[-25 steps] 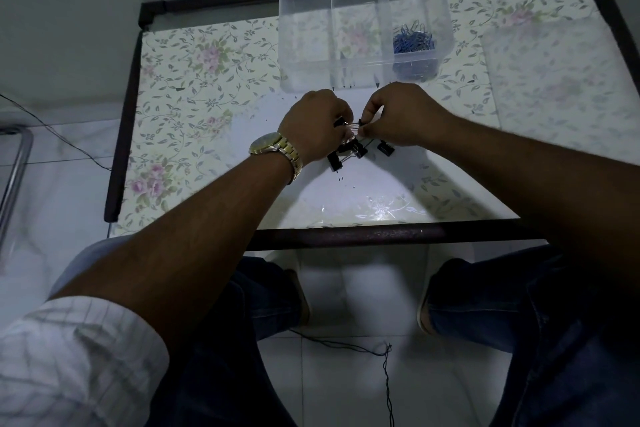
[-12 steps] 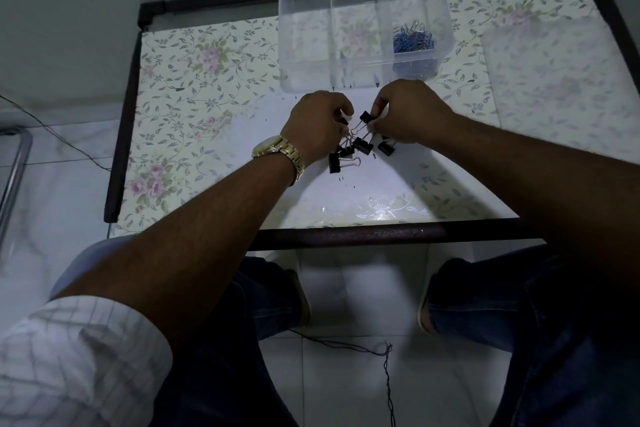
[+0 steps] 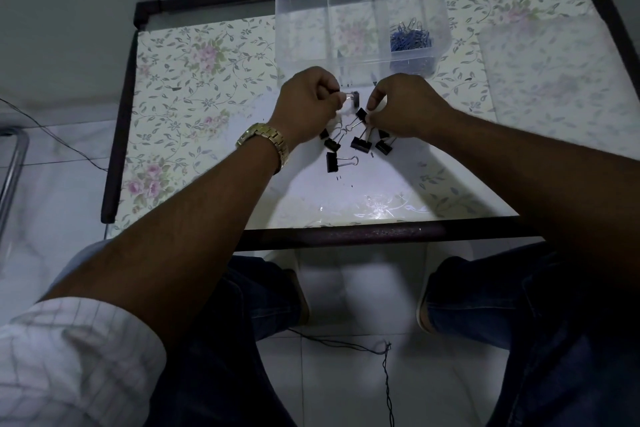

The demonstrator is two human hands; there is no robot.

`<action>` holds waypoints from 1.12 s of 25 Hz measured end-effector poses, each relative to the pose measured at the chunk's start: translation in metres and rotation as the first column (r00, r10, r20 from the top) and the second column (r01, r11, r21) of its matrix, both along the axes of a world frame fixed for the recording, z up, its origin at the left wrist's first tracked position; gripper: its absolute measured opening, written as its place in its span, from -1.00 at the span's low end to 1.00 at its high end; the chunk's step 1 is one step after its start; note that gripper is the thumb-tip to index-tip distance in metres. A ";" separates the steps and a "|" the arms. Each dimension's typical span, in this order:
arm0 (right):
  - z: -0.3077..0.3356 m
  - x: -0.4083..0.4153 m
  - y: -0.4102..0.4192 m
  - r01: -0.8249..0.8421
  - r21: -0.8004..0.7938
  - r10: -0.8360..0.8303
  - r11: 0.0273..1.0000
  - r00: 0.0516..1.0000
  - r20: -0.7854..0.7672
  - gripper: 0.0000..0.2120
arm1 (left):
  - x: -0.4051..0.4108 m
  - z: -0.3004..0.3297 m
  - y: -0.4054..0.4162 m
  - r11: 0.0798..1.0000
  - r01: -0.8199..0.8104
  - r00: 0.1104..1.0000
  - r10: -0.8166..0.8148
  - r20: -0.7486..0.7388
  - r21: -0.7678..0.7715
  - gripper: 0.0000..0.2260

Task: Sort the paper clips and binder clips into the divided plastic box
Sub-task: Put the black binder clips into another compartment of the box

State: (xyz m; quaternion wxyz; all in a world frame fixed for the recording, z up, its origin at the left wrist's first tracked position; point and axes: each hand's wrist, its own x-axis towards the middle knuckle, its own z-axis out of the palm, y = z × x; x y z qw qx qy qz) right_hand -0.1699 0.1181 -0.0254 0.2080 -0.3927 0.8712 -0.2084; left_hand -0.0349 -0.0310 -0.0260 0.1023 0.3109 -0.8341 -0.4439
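A clear divided plastic box (image 3: 301, 45) stands at the table's far side; its right compartment holds a heap of blue paper clips (image 3: 411, 37). Several black binder clips (image 3: 360, 145) lie in a loose cluster on the table between my hands. My left hand (image 3: 308, 104) is closed, pinching the wire handle of one binder clip (image 3: 354, 97) lifted just above the table. My right hand (image 3: 401, 107) is closed on another binder clip (image 3: 361, 114) at its fingertips. One binder clip (image 3: 332, 162) lies apart, nearest to me.
The table (image 3: 194, 107) has a floral cover and a dark frame, with a bar along its near edge (image 3: 381, 234). My knees sit below that bar. A thin cable (image 3: 384, 367) trails on the tiled floor. A metal rail (image 3: 10, 170) stands at left.
My hands have drawn slightly apart and risen toward the box. The left hand has lifted a binder clip out of the cluster; more of the clips on the table are uncovered.
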 end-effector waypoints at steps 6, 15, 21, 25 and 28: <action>-0.006 0.003 0.000 0.006 -0.021 -0.005 1.000 1.000 0.008 -0.88 | -0.010 0.004 0.019 0.992 -0.069 0.997 0.064 0.049 0.105 -0.71; 0.014 -0.001 0.000 -0.019 -0.045 0.024 0.999 0.992 0.125 -0.63 | -0.013 0.016 0.013 0.849 -0.231 0.973 0.198 0.121 0.475 -0.83; 0.023 0.007 -0.004 -0.030 -0.170 0.074 0.985 0.963 0.261 -0.61 | -0.013 0.024 0.017 0.631 -0.123 0.986 0.165 0.022 0.766 -0.77; 0.023 0.003 -0.002 0.023 -0.209 0.049 0.978 0.941 0.335 -0.65 | -0.014 0.025 0.014 0.573 -0.115 0.982 0.191 0.005 0.811 -0.72; 0.027 -0.001 -0.001 0.062 -0.209 0.029 0.976 0.914 0.405 -0.72 | -0.016 0.026 0.012 0.655 -0.166 0.975 0.222 0.023 0.737 -0.76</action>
